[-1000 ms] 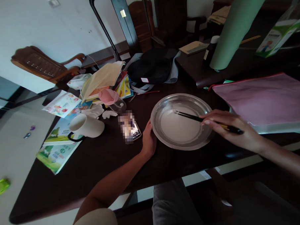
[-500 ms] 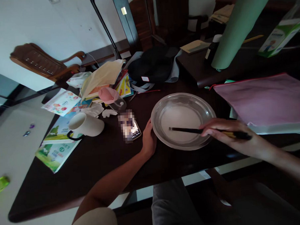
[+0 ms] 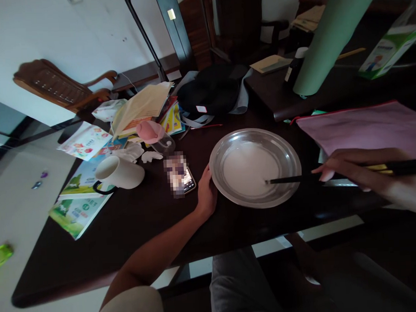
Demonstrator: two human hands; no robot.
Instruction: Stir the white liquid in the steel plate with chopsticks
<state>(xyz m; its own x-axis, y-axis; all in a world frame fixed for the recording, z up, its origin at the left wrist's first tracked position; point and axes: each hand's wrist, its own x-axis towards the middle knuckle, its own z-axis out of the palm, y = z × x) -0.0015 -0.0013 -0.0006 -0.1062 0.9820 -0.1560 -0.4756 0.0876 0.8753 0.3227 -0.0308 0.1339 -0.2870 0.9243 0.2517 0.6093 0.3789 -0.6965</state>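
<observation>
A round metal basin (image 3: pixel 286 153) holding whitish, cloudy liquid stands on the dark table. My left hand (image 3: pixel 207 196) is closed against the basin's left side, thumb near the rim and the other fingers partly hidden beneath it. Beyond the basin's right edge, my right hand (image 3: pixel 358 168) grips a pair of black chopsticks (image 3: pixel 290 179) with gold bands near their back ends. They cross the right rim, and their tips are over or in the right part of the liquid; I cannot tell which.
Left of the basin lie a lit phone (image 3: pixel 187 181), a white mug (image 3: pixel 126 172) on its side and a pink-topped clear cup (image 3: pixel 151 132). Booklets (image 3: pixel 82 205), a black bag (image 3: pixel 212 91), a pink pouch (image 3: pixel 358 126) and a green cylinder (image 3: pixel 334 44) surround the area.
My right hand has moved right, away from above the basin's rim, drawing the chopstick tips from the left-middle to the right part of the liquid. My left hand and the basin stay almost still.
</observation>
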